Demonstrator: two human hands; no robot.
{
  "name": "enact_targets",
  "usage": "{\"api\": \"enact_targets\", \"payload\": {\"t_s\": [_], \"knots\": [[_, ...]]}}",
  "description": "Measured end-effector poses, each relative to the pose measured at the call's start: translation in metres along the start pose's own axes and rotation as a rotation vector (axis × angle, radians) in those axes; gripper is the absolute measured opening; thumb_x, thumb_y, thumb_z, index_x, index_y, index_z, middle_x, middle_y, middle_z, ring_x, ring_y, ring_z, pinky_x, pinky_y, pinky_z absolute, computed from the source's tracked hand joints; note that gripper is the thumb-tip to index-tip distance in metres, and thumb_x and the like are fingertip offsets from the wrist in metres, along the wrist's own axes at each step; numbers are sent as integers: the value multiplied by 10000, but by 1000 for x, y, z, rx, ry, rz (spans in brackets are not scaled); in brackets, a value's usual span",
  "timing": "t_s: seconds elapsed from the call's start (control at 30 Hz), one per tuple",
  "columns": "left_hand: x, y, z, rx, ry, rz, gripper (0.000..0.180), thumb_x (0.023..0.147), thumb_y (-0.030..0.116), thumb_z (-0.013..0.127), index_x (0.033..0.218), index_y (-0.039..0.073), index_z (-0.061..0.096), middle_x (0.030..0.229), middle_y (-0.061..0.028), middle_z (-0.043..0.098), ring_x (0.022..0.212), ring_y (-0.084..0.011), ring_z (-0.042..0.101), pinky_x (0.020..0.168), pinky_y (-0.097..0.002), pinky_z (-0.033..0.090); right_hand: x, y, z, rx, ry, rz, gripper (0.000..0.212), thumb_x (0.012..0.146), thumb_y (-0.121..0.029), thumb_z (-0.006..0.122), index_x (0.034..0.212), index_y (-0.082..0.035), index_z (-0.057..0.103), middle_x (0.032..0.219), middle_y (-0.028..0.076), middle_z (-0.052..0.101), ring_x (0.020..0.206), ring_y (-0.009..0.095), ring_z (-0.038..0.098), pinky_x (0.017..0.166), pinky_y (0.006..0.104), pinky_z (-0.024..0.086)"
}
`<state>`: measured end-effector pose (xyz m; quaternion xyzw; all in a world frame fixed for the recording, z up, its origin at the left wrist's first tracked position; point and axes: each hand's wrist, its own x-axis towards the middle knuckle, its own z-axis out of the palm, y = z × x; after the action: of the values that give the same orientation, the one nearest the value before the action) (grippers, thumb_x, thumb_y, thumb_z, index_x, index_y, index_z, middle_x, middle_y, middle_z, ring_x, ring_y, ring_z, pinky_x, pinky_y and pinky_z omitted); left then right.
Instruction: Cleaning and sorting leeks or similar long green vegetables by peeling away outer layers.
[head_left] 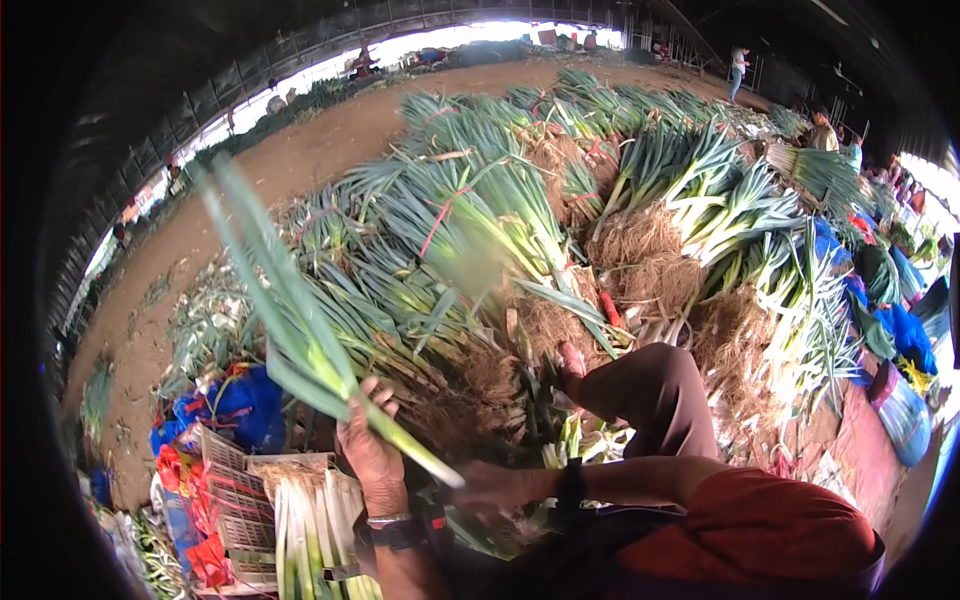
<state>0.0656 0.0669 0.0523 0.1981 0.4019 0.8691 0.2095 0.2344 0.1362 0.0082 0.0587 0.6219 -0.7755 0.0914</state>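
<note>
My left hand [368,440] is closed round the pale stalk of a leek [300,330]. Its green leaves fan up to the far left, slightly smeared by motion, and its white end points down to the right. Right beside that white end is my right hand [490,487], dark and blurred, with its fingers not readable. Left of my lap, trimmed white leeks [310,525] lie side by side against a pale slatted plastic crate [235,500]. Directly ahead, a heap of loose leeks [390,310] shows its brown, matted roots [470,390] toward me.
Leek bundles [500,200] with red ties spread ahead and right. A red object [610,308] lies among roots near my bent knee [650,395]. Blue plastic sacks [245,405] sit left, others [905,335] right. Bare brown ground [330,140] runs behind; people [739,72] are far off.
</note>
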Motion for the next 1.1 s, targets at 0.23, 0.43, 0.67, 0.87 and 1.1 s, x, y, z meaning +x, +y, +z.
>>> {"api": "enact_targets", "payload": {"t_s": [0.23, 0.43, 0.67, 0.87, 1.1], "knots": [[5, -25, 7, -55, -132, 119, 270, 822, -77, 628, 1054, 50, 571, 1038, -30, 608, 940, -131, 593, 834, -278, 492, -4, -21, -2, 45, 100, -78, 250, 966, -284, 530, 808, -94, 489, 599, -44, 455, 473, 19, 413, 411, 191, 352], [2, -11, -6, -71, -205, 139, 234, 805, -92, 637, 964, 57, 552, 944, -3, 601, 884, -87, 558, 843, -253, 450, 15, 6, 4, -469, 444, -499, 102, 931, -114, 568, 928, -44, 493, 652, -22, 443, 546, 40, 388, 479, 224, 377], [-4, 3, 6, -124, -147, 121, 277, 809, -59, 652, 1033, 54, 536, 973, -16, 609, 908, -104, 572, 875, -270, 447, 7, -1, 7, -291, 343, -432, 70, 935, -32, 522, 990, -19, 481, 666, -26, 391, 572, 56, 384, 504, 241, 376], [-2, -11, 13, 157, -2, 384, 234, 784, -76, 679, 963, 53, 603, 998, -25, 635, 947, -112, 577, 902, -279, 437, 21, 22, -16, -708, 712, -521, 232, 904, -191, 593, 991, -12, 473, 687, 131, 565, 607, 290, 582, 539, 392, 451], [-12, -14, 14, 248, 86, 400, 195, 795, -56, 694, 937, 16, 582, 923, -29, 634, 826, -84, 572, 820, -259, 469, 39, 9, -25, -935, 891, -316, 327, 848, -262, 617, 1019, -16, 486, 780, 241, 615, 770, 445, 596, 652, 505, 476]]}}
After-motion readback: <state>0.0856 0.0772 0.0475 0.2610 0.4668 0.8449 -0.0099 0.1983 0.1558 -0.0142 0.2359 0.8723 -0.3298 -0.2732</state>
